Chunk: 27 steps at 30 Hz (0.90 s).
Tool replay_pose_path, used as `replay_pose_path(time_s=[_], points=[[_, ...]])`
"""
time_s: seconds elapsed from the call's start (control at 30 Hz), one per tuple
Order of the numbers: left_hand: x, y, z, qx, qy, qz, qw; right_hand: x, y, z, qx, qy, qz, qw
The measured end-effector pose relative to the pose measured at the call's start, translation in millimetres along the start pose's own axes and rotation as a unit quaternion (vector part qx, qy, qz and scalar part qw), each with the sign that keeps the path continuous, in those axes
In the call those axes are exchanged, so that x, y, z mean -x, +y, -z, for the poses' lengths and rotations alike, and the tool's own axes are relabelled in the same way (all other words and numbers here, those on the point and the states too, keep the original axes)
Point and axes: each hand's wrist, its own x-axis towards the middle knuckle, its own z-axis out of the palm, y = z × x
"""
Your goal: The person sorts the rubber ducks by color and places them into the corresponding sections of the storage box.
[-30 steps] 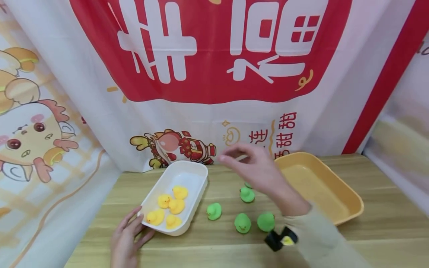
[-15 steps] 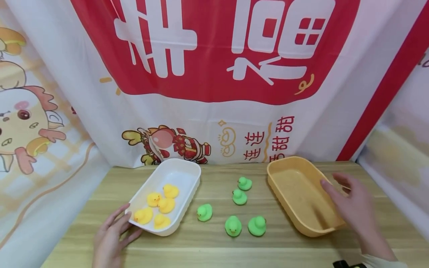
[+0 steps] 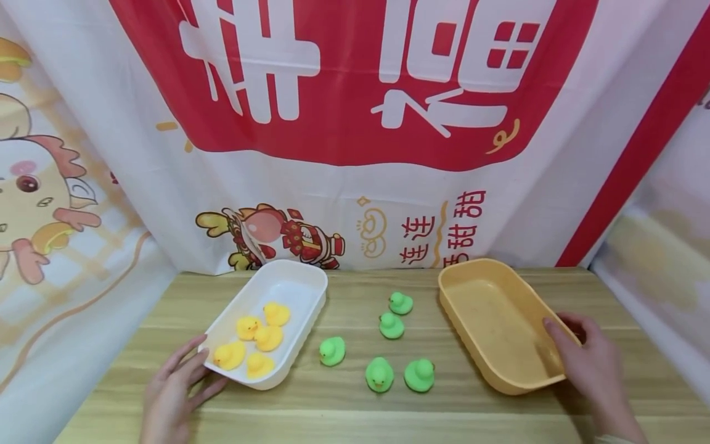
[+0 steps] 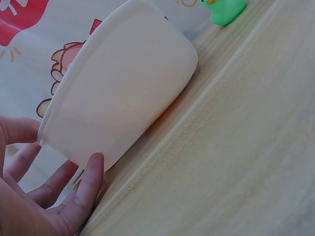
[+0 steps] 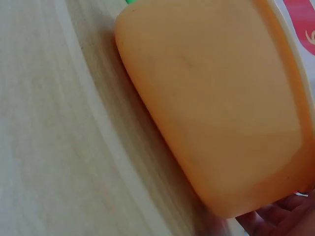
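Observation:
My left hand holds the near left corner of a white plastic bin. In the left wrist view the thumb lies against the bin's near wall and a finger meets its rim. Several yellow rubber ducks sit inside the bin. My right hand grips the right side of an orange-yellow bin, thumb over the rim and fingers outside, partly hidden. Nothing lies in that bin. Between the bins stand several green rubber ducks, apart from both hands.
Both bins stand on a wood-grain table. Behind it hangs a white cloth with red print, close to the bins' far ends. Another printed cloth closes the left side.
My right hand has moved from above the middle of the table to the right and now grips the orange-yellow bin. The left hand stays at the white bin's corner. The head view has shifted slightly.

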Motion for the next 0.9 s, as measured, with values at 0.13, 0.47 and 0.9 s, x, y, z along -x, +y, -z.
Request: replay_pose_path(time_s=[0.13, 0.47, 0.9], points=[[-1.0, -0.9, -0.8, 0.002, -0.002, -0.001, 1.0000, -0.6, 0.4, -1.3, 0.006, 0.008, -0.012, 0.9999], [-1.7, -5.3, -0.9, 0.004, -0.014, -0.008, 0.9999, 4.1, 9.9, 4.2, 0.069, 0.022, 0.070, 0.9949], [3.5, 11.1, 0.4, -0.111, 0.004, -0.038, 0.9930, 7.6, 2.7, -0.6, 0.051, 0.021, 0.046, 0.9974]])
